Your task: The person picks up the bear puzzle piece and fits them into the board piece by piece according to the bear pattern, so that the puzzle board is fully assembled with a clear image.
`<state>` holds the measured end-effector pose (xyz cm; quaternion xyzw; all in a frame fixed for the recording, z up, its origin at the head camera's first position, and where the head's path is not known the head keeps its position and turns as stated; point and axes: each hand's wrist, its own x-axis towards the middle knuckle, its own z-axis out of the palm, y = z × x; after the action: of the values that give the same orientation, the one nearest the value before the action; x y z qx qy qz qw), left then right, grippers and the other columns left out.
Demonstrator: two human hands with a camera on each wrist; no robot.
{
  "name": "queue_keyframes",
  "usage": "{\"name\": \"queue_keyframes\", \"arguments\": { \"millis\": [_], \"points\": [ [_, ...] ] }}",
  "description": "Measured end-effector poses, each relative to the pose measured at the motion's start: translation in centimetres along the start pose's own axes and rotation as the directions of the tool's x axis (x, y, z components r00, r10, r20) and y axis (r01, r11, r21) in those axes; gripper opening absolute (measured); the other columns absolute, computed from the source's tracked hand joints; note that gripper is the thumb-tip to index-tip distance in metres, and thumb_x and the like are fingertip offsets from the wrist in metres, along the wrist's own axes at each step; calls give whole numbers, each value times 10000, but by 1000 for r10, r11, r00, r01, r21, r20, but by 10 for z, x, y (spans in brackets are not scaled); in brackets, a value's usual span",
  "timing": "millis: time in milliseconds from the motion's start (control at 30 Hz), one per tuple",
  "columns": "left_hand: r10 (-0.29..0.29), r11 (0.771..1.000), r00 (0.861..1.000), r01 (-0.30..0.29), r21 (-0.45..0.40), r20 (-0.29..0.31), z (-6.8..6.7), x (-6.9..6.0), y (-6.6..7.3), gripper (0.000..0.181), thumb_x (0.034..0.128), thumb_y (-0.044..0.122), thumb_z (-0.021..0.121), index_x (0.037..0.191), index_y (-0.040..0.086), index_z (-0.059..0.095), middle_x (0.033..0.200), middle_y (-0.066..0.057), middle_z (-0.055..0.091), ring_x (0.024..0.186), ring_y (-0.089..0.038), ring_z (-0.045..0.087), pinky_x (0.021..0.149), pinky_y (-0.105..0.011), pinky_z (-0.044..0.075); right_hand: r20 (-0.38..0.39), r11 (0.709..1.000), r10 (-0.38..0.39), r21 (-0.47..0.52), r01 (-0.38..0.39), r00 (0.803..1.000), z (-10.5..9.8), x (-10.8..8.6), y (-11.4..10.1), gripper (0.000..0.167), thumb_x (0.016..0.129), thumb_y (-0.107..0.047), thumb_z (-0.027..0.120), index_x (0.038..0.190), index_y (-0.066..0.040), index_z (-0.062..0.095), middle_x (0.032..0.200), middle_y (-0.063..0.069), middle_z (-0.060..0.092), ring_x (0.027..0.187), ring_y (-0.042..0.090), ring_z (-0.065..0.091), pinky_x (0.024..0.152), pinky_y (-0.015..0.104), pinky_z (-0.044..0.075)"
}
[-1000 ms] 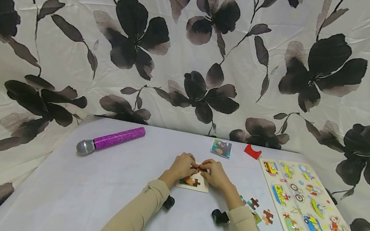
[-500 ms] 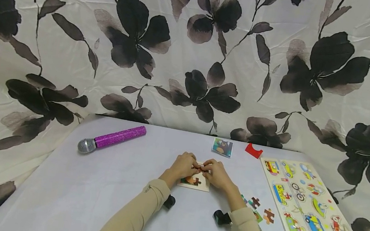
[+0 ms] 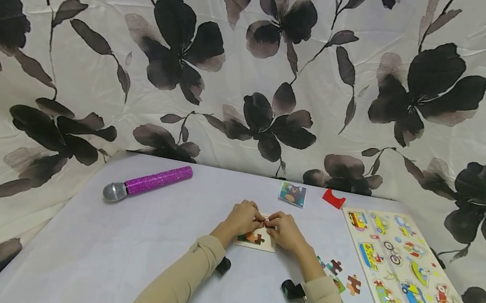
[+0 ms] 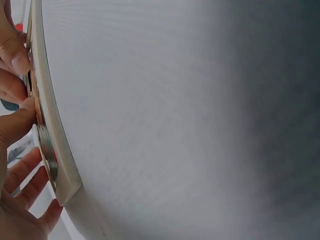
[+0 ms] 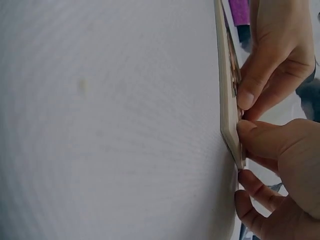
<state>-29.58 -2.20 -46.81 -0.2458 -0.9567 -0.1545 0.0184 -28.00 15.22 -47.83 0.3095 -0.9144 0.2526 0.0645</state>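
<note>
A small wooden puzzle board (image 3: pixel 269 245) lies flat on the table, with brown and orange pieces (image 3: pixel 252 237) in its lower left part. At its upper part the left hand (image 3: pixel 239 220) and right hand (image 3: pixel 286 230) meet, thumbs and fingertips pinching a small piece largely hidden by them. In the left wrist view the left hand (image 4: pixel 20 217) has its thumb at the board's (image 4: pixel 64 167) face and other fingers along its edge. The right wrist view shows the right hand (image 5: pixel 300 162) with its thumb on the board (image 5: pixel 228 105), close to the left thumb.
Loose puzzle pieces (image 3: pixel 353 285) lie by the right forearm, left of a large vehicle puzzle board (image 3: pixel 385 277). Behind are a picture card (image 3: pixel 292 194) and a red piece (image 3: pixel 333 199). A purple microphone (image 3: pixel 158 180) lies at the back left; black objects (image 3: pixel 292 290) sit near both wrists.
Both hands stay at the upper part of the small board, with only slight shifts of the fingertips. The view has moved a little; nothing else has visibly changed place.
</note>
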Motion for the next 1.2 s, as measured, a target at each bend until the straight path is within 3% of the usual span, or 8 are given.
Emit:
{"name": "queue_keyframes", "arguments": {
  "millis": [300,667,900,1200],
  "points": [
    [-11,1000,1000,11,-10,0,-1,-1,1,204,867,266,681,1033,170,750,1081,-59,632,999,-237,549,821,-436,478,25,998,-27,-49,28,999,-3,0,-4,167,846,-34,662,982,46,716,1031,182,625,922,328,574,817,472,428],
    [-29,999,999,29,-19,22,0,0,3,207,869,265,677,1031,157,749,1095,-59,619,1021,-233,533,858,-444,465,40,988,140,-66,-137,989,-4,6,-13,167,810,-30,707,970,13,730,1020,143,651,932,328,596,865,461,467],
    [-49,998,998,50,-27,40,1,1,3,210,874,274,670,1035,163,747,1114,-53,610,1044,-232,519,884,-443,451,12,987,153,-58,-152,988,-3,7,-14,178,781,-4,722,960,-8,718,975,127,650,876,286,604,832,447,461],
    [-53,998,997,55,-41,47,-1,0,4,200,874,259,670,1024,153,749,1110,-53,608,1045,-234,514,894,-447,448,52,984,177,-23,-176,983,-5,7,-16,198,788,-6,718,981,36,721,968,147,626,893,315,577,824,459,454]
  ]
}}
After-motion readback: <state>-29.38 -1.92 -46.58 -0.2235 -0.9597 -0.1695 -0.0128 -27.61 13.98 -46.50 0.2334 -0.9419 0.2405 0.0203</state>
